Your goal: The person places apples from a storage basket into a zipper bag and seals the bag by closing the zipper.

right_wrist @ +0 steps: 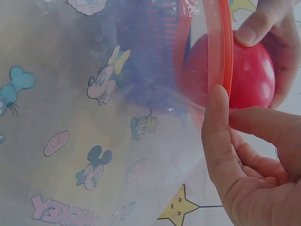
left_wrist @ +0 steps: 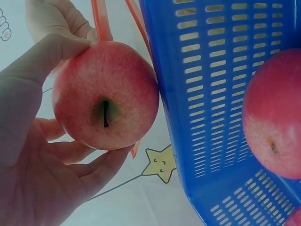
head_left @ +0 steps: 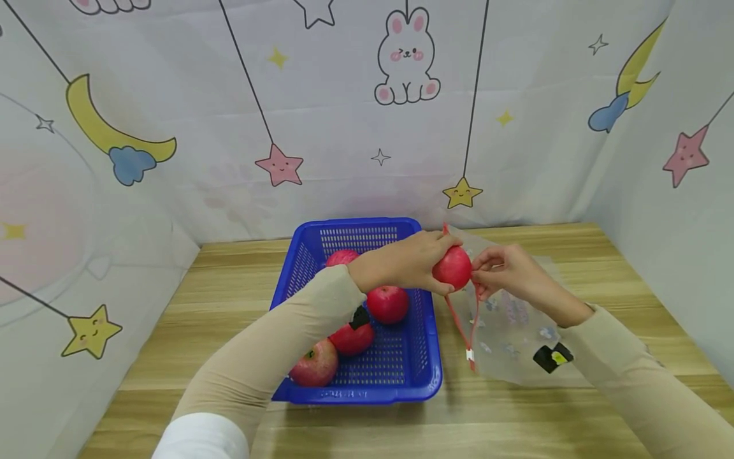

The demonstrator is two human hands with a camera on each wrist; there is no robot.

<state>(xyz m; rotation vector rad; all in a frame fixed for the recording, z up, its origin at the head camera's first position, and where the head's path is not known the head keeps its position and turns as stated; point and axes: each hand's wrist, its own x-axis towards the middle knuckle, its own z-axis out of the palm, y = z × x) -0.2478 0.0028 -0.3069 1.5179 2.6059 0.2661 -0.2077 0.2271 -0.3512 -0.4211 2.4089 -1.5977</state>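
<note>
A red apple [head_left: 452, 268] is gripped in my left hand [head_left: 408, 260], just past the right rim of the blue basket. In the left wrist view the apple [left_wrist: 106, 96] shows its stem, with fingers and thumb curled round it. My right hand [head_left: 518, 280] pinches the red zip edge of a clear zip bag [right_wrist: 117, 117] printed with cartoon figures. The bag's mouth stands partly open beside the apple. Through the film in the right wrist view, part of the apple [right_wrist: 251, 75] shows behind the red edge.
Several more apples [head_left: 388, 304] lie in the blue basket [head_left: 427, 382], partly covered by my left arm. A white slider [head_left: 470, 354] sits on the bag's zip. The wooden table [head_left: 229, 274] meets a printed cloth [head_left: 344, 127] at the back.
</note>
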